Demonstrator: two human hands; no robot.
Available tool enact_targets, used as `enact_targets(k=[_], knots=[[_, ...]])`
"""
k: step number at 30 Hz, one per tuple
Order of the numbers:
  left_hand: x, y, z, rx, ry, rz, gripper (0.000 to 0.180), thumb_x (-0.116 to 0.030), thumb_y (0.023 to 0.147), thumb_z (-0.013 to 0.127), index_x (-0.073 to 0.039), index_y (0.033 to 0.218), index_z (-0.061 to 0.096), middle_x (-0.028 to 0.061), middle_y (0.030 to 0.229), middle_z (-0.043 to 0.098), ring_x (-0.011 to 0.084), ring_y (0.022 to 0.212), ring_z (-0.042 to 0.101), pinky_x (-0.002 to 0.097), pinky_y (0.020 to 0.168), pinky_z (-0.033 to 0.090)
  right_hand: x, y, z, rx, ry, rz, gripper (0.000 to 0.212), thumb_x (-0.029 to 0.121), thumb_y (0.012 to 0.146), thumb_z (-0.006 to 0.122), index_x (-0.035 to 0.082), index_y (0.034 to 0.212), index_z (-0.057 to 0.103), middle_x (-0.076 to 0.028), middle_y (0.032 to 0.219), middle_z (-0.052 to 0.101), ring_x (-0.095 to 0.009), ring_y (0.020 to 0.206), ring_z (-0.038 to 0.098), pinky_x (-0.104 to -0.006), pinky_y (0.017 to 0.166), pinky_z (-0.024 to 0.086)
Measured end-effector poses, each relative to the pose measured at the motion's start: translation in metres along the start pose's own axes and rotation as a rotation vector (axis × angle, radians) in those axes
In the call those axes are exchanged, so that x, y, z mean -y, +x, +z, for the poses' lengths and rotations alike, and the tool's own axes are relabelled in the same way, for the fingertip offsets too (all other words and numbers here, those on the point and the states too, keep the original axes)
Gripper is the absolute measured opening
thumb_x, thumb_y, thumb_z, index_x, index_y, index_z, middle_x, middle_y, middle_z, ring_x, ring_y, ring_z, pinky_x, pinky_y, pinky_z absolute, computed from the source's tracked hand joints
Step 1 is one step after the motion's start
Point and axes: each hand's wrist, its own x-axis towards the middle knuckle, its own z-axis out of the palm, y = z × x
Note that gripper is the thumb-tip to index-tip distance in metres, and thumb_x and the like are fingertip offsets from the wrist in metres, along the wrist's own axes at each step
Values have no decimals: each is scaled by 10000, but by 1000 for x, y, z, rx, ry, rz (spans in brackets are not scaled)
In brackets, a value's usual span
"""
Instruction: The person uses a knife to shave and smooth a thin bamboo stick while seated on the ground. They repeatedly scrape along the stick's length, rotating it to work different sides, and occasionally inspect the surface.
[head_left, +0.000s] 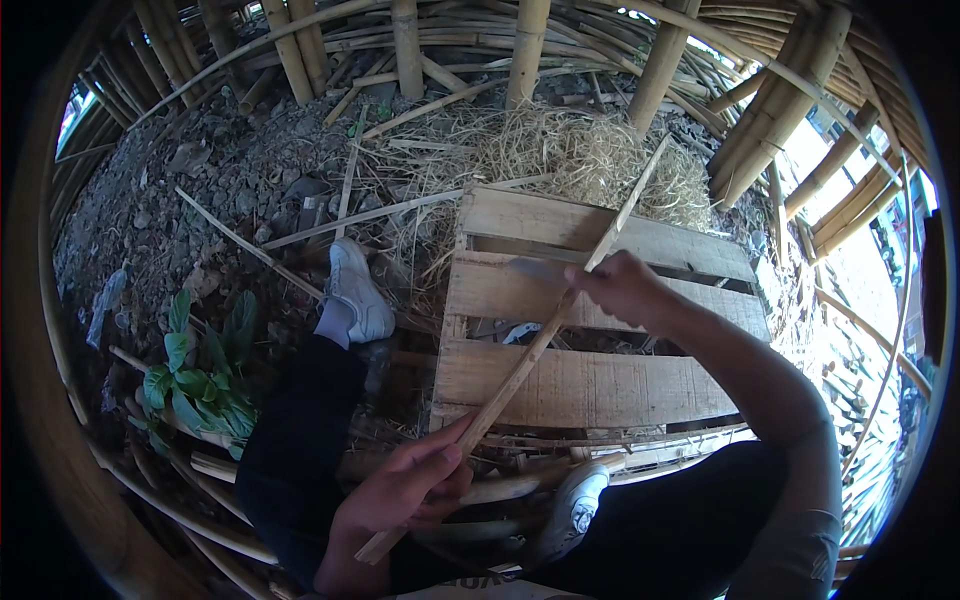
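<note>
My left hand grips the near end of a long thin bamboo strip that slants up to the right over a wooden pallet. My right hand is closed on a knife whose grey blade points left, and it rests against the strip about halfway along. The strip's far end reaches over a heap of dry shavings. Both of my legs in dark trousers and white shoes frame the pallet's near edge.
Pale shavings lie piled behind the pallet. Thick bamboo poles lean all around the back and right. Stony ground with loose bamboo slats lies to the left, with a green leafy plant near my left knee.
</note>
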Motion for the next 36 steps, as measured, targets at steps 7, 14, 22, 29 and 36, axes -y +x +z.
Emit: enact_targets(k=[7,14,22,29,36], knots=[[-1,0,-3,40,-33,13,568,-262,1125,404,-199,1653,207,-37,755,401,20,531,345,172,423,317,13,-21,23,-42,-34,-222,543,446,1028,608,-21,753,653,-86,588,572,-174,550,554,-367,541,459],[1,-4,-7,75,-102,28,558,-251,1126,398,-201,1651,216,-29,752,376,20,517,333,165,411,314,31,-39,21,38,-10,-201,491,413,1036,599,-28,849,708,-98,623,638,-187,567,635,-394,546,507],[2,-4,3,8,-22,30,548,-224,1125,405,-174,1645,240,-17,778,445,30,536,355,182,431,321,28,-44,31,9,51,-299,567,457,1025,618,-27,732,661,-48,552,548,-123,442,517,-318,439,428],[-3,-10,20,-51,-19,13,569,-215,1106,441,-176,1642,254,-12,764,428,26,510,336,172,420,301,27,-43,21,66,1,-208,510,398,1039,608,-18,756,693,-27,546,546,-107,519,533,-348,518,468],[-4,-19,27,-75,114,125,565,-186,1118,415,-151,1649,225,-24,763,441,31,564,352,193,481,323,51,-33,-3,24,169,-144,472,363,1064,572,-30,826,682,-36,593,563,-106,539,545,-336,501,437]])
